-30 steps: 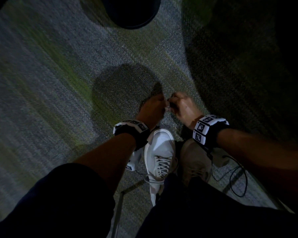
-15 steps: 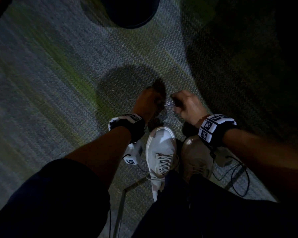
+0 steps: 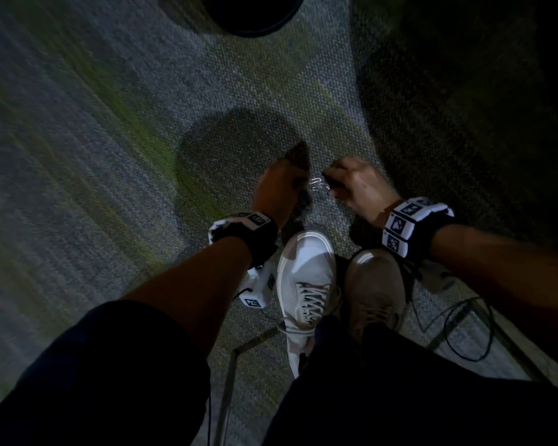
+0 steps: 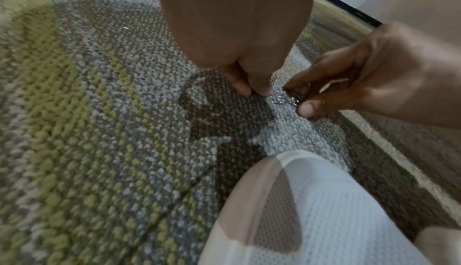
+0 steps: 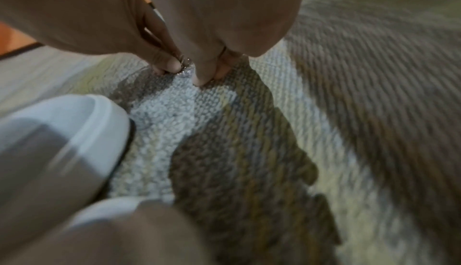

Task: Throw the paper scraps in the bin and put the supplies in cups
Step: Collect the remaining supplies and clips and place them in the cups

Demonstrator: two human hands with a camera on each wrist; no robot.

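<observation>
Paperclips (image 3: 318, 185), a small glinting cluster of bent wire, lie on the carpet (image 3: 116, 162) just past the toe of the white shoe (image 3: 306, 272), right between the two hands. The left hand (image 3: 279, 191) comes in from nine o'clock, its fingers (image 4: 249, 87) curled down with the tips pressed together at the pile's edge; whether they actually pinch a clip cannot be told. The right hand (image 3: 360, 185) works from three o'clock, thumb and forefinger drawn close on the cluster, and the left wrist view shows dark wire loops caught between them.

These should be feather-light, stiff, springy and slick, and they likely snag in the looped pile, so a fingertip pinch on a single wire loop, or a sweep into a heap first, looks the better hold. Nothing fragile here, though a loose clip could easily drop back.

The carpet is a coarse grey weave streaked with green, dim and heavily shadowed. At twelve o'clock sits a dark round object (image 3: 252, 11), possibly the bin. At five o'clock a black cable (image 3: 464, 333) loops over the floor beside a second, greyer shoe (image 3: 376, 284).
</observation>
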